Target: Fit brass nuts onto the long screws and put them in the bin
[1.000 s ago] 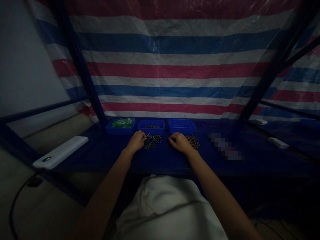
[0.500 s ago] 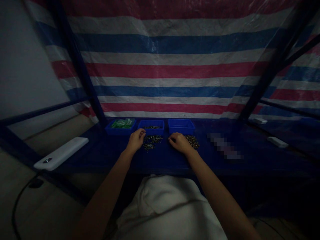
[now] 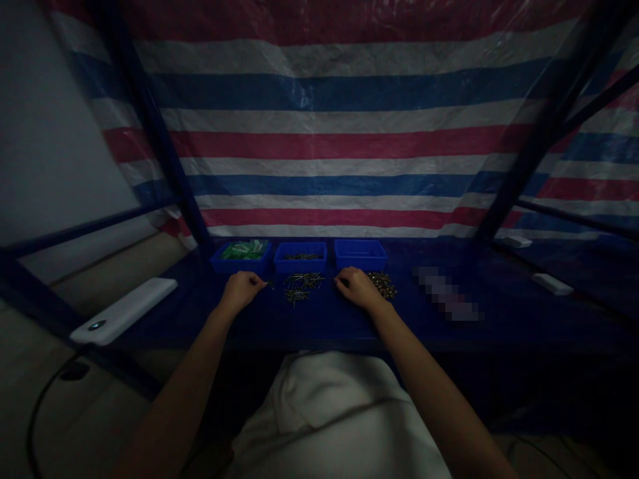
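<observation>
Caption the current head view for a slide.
Left hand and right hand at a blue table, thin metal pieces between them, a heap of small parts beside the right, three blue bins behind.

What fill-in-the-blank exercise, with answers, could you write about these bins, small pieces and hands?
Side by side stand ____ blue bins.
The leftmost bin holds mostly ____ items.
The long thin pieces lie ____ the left hand and the right hand.
The heap of short pieces is nearer to the ____ hand.
Missing words: three; green; between; right.

no readable text, no legible labels, brands, numbers or signs
</observation>
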Tool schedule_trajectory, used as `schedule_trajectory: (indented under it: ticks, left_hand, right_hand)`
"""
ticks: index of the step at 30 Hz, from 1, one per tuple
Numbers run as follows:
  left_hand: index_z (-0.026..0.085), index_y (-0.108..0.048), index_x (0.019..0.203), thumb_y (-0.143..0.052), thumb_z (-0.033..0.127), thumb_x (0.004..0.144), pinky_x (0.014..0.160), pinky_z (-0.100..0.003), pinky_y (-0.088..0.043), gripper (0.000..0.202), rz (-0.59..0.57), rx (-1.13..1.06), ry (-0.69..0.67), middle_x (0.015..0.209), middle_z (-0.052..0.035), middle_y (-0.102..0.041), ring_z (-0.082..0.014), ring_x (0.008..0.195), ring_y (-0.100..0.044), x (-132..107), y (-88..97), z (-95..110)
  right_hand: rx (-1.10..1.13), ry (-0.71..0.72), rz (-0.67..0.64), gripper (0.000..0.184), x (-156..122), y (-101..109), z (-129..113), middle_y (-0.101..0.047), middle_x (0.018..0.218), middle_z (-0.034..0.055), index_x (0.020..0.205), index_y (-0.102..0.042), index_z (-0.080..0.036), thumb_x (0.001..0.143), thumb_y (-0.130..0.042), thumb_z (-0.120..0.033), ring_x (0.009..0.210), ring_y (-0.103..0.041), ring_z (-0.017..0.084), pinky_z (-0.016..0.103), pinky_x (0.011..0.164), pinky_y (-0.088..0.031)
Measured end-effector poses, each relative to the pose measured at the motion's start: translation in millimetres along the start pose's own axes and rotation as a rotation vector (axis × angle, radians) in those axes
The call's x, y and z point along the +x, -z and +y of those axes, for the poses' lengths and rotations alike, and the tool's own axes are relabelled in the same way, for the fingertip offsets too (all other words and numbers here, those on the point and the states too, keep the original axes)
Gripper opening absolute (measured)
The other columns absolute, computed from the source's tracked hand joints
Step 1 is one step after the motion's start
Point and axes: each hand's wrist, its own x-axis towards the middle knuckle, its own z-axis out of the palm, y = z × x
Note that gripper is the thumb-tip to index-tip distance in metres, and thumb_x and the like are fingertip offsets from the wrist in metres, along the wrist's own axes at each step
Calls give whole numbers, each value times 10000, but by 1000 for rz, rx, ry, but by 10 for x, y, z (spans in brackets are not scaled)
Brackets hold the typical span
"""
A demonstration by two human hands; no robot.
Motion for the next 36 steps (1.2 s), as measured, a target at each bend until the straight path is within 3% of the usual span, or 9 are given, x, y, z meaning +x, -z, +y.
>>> schedule_trajectory:
  ticks: [5, 8, 12, 17, 20, 25, 29, 33, 36]
  left_hand:
    - [208, -649, 522, -679, 340, 579, 509, -252, -372, 147, 12, -119, 46, 565, -39, -648, -176, 536, -572, 25, -17, 39]
    - [172, -646, 574, -688, 362, 577, 511, -236, -378, 195, 26, -374, 153, 585, -41, -652, -160, 552, -578, 28, -56, 76]
    - [129, -629, 631, -726, 339, 557, 505, -203, -378, 243, -50, -699, 332, 623, -50, -657, -144, 604, -602, 22, -80, 124]
    - [110, -618, 680, -725, 197, 611, 532, -188, -401, 154, -124, -1171, 399, 648, -29, -639, -86, 567, -575, 32, -54, 341]
    - [137, -591, 694, -661, 180, 703, 551, -205, -419, 83, -172, -1604, 360, 644, 5, -608, -61, 535, -535, 0, -43, 542]
    - [186, -548, 687, -664, 274, 714, 503, -209, -374, 149, -243, -2038, 38, 592, 53, -511, -55, 514, -463, -183, -85, 746]
    - [182, -539, 681, -652, 288, 726, 476, -202, -350, 162, -280, -2050, 33, 552, 57, -458, -48, 482, -423, -218, -143, 765]
    - [154, -570, 743, -579, 226, 784, 393, -169, -280, 83, -189, -1816, 318, 493, 62, -439, -30, 400, -377, -62, -158, 760]
    - [132, -602, 831, -529, 275, 812, 355, -163, -256, 161, -272, -1570, 498, 530, 32, -522, -37, 382, -407, 30, -104, 723]
  right_hand:
    - [3, -10, -2, 181, -2, 19, -18, -643, 831, 66, 833, -635, -156, 842, -468, -223, 809, -557, 151, 268, 768, -398]
    - [7, -7, -4, 185, 0, 23, -20, -644, 834, 67, 831, -636, -152, 845, -465, -223, 808, -561, 151, 265, 772, -397]
    - [-2, -4, -5, 190, 4, 4, -2, -643, 824, 71, 821, -637, -149, 846, -465, -224, 800, -562, 155, 269, 772, -396]
    - [5, 7, 10, 182, 7, -20, 23, -643, 819, 67, 815, -638, -153, 842, -474, -227, 797, -561, 154, 266, 765, -398]
    - [13, 12, 16, 183, 8, -22, 30, -642, 808, 63, 813, -636, -154, 843, -473, -231, 786, -560, 150, 264, 757, -400]
    - [16, 12, 19, 178, 9, -26, 38, -642, 805, 64, 809, -634, -153, 838, -472, -223, 794, -562, 152, 266, 757, -399]
    - [12, 7, 24, 183, 7, -23, 33, -642, 800, 64, 800, -635, -154, 839, -472, -228, 782, -559, 153, 269, 753, -400]
    - [14, 8, 25, 185, 3, -19, 29, -640, 803, 61, 801, -635, -155, 840, -470, -227, 778, -558, 150, 268, 755, -401]
    - [18, 8, 16, 178, 4, -19, 33, -639, 806, 60, 812, -635, -154, 839, -473, -221, 779, -558, 148, 265, 755, -402]
